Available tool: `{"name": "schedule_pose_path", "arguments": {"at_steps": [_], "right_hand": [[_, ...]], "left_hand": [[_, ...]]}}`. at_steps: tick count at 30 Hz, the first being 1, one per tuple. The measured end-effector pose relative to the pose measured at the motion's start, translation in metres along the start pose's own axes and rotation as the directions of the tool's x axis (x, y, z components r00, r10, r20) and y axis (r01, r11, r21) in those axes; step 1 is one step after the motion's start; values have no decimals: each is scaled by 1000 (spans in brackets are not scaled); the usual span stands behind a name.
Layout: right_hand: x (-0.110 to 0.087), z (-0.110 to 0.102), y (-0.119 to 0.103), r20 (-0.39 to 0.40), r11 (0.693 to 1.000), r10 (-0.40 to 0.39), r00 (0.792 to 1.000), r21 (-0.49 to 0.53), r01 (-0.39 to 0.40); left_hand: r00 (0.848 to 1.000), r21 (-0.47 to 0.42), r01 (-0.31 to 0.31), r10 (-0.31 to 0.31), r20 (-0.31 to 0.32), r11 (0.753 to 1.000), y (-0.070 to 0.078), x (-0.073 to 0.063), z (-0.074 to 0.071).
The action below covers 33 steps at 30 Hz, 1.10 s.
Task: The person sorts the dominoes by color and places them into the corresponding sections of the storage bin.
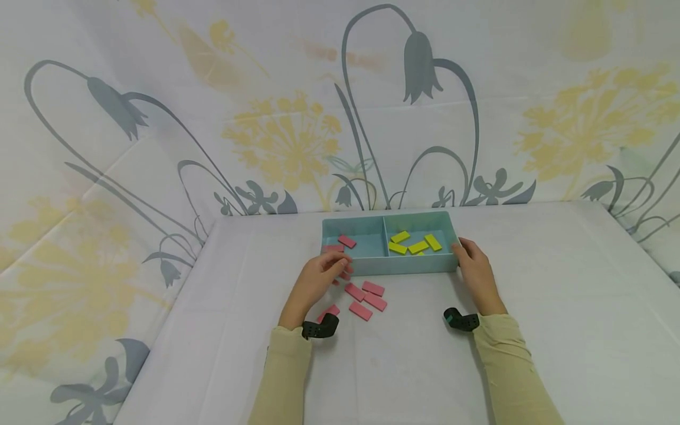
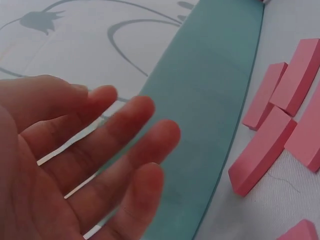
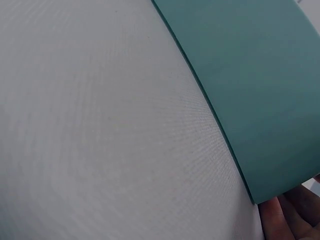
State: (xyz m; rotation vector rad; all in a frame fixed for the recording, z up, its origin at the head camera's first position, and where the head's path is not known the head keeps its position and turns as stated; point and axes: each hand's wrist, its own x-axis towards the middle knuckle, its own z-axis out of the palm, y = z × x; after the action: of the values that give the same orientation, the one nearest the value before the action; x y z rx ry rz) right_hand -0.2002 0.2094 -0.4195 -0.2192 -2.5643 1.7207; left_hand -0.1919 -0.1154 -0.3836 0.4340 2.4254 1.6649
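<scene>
A light-blue two-compartment box [image 1: 393,265] sits on the white cloth in front of me. My left hand [image 1: 317,280] hovers at its front left rim; in the left wrist view the fingers are loosely bent with nothing between them. My right hand [image 1: 478,274] grips the box's right end, thumb at the rim and fingers along the outer side; in the right wrist view its fingers [image 3: 277,220] show at the box's corner. Pink blocks [image 1: 347,241] lie in the left compartment, several yellow blocks [image 1: 418,247] in the right one.
Several more pink blocks [image 1: 360,311] lie on the cloth before the box, one [image 1: 329,311] beside my left wrist. A patterned curtain [image 1: 297,136] hangs behind the table [image 1: 404,366]. Each wrist wears a black band [image 1: 461,319].
</scene>
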Motion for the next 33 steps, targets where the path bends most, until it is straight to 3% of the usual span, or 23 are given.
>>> {"name": "schedule_pose_path", "arguments": {"at_steps": [9,20,33], "right_hand": [[0,-1,-2,-2,1000,6,1000,-6,-6],[0,-1,-1,3,1000,13,1000,-3,-13],[0,-1,0,0,1000,12,1000,-7,-12]], "left_hand": [[991,128,71,-84,103,989,-5,-1,0],[972,287,108,-161,169,952,-4,-5,-2],[949,384,176,-260,179,906,-2,-7,-1]]}}
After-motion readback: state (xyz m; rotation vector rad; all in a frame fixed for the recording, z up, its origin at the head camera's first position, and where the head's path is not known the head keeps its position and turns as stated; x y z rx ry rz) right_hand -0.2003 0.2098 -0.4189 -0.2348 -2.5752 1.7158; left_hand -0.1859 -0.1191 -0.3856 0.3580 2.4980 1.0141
